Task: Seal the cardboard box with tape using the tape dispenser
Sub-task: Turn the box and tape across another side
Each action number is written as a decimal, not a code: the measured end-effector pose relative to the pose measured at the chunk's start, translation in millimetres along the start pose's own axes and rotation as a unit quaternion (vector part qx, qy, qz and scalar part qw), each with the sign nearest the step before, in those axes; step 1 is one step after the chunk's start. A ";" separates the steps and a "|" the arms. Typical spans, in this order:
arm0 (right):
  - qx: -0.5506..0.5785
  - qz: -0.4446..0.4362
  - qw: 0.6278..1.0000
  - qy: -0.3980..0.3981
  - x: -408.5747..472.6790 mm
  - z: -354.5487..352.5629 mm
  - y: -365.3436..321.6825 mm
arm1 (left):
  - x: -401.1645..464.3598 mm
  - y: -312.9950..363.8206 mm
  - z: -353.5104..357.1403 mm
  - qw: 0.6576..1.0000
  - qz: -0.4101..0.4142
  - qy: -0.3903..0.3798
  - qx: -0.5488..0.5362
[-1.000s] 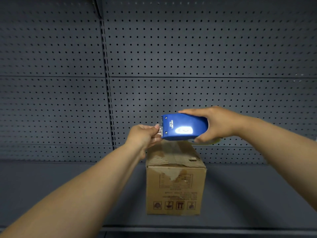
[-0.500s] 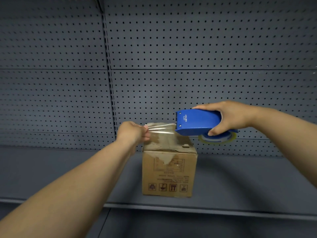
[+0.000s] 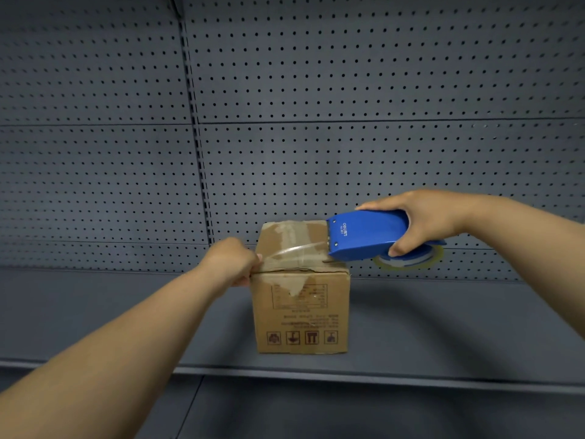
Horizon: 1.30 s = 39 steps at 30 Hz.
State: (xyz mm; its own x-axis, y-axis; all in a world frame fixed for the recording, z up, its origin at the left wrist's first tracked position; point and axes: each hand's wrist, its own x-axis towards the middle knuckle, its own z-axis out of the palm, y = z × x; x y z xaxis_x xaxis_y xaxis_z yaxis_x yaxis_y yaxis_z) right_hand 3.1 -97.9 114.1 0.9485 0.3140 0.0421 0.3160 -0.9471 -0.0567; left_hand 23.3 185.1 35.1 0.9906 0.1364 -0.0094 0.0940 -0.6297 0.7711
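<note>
A brown cardboard box [image 3: 300,315] stands on a dark grey shelf, its top flaps closed and patched with old tape marks. My right hand [image 3: 424,221] grips a blue tape dispenser [image 3: 364,237] over the box's top right corner, the clear tape roll [image 3: 408,261] showing beneath it. A strip of clear tape [image 3: 294,250] runs from the dispenser's mouth leftward across the box top. My left hand [image 3: 231,261] pinches the strip's free end at the box's upper left edge.
The shelf [image 3: 443,331] has a front lip running across the view below the box. A grey perforated back panel [image 3: 316,122] rises right behind the box. A lower shelf level lies in shadow beneath.
Both hands moved down toward the box. The tape strip, held taut above the box before, now lies low across its top, with the left hand at the box's left edge.
</note>
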 end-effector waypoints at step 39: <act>0.032 0.024 0.997 -0.072 12.6 15.6 14.2 | 8.6 2.7 56.8 0.889 0.299 -0.046 0.343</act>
State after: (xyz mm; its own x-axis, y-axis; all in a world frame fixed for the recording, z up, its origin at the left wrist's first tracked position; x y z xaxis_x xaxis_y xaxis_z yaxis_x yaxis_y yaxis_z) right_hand 20.0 -106.3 98.2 0.9545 0.2791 -0.1050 0.2667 -0.9565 -0.1181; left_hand 37.7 141.2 1.0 0.8845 -0.4232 0.1963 -0.4454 -0.8912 0.0861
